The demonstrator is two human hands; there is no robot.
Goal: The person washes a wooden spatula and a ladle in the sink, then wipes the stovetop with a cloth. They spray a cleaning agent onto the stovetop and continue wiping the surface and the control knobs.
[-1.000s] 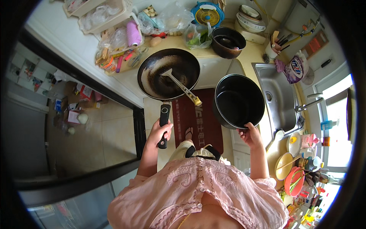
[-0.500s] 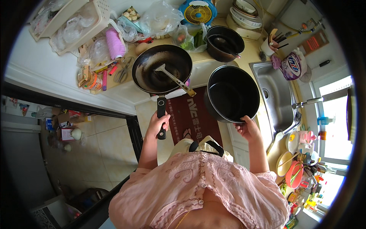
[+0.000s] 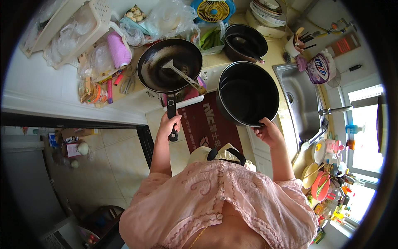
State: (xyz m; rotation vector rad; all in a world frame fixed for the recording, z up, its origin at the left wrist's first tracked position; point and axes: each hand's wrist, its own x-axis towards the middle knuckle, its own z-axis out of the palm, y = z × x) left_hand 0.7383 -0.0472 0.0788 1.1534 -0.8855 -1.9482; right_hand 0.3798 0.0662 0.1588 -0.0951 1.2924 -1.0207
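My left hand is wrapped round the black handle of a dark wok, which is held out in front over the counter edge. A metal spatula lies in the wok with its handle sticking out over the rim to the right. My right hand is closed on the near rim of a deep black pot, held to the right of the wok. The pot's dark inside shows no contents I can make out. Behind it, a smaller black pan sits on the counter.
A steel sink is on the right, with a faucet. Along the far counter are a blue fan, bagged green vegetables, stacked bowls and a white basket. A red mat lies on the floor.
The wok and the black pot have both shifted slightly farther away and to the left in view, with both hands keeping their grips. The surroundings have shifted slightly too.
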